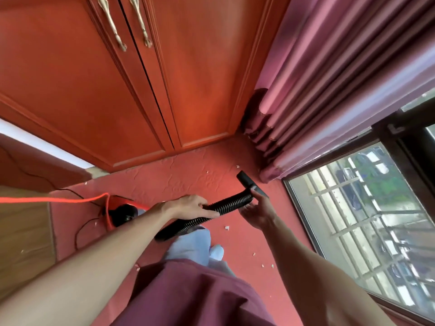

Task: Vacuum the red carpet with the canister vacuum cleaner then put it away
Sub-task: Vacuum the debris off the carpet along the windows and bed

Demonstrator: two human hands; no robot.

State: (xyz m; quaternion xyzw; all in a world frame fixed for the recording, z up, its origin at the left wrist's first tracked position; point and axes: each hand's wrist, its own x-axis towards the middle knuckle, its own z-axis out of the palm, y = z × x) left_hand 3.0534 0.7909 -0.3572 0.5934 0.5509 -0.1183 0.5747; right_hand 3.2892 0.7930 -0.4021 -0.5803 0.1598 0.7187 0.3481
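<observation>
The red carpet [188, 180] fills the floor between the wardrobe [117, 78] at the far side and the window [364, 208] at right, dotted with white scraps [227, 227]. The vacuum [122, 214] sits at left; no writing readable. Its black hose [226, 205] runs from near left up to far right, nozzle [250, 182] pointing toward the curtain [329, 90]; the left hand [188, 205] is closed round the hose, the right hand [257, 208] holds the nozzle end with loosely curled fingers.

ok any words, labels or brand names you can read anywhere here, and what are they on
None can be read in this view.
Canister vacuum: no legible brand or label on its red and black body.
Black hose and nozzle: plain, no markings.
Cabinet doors and curtain: no text.
</observation>
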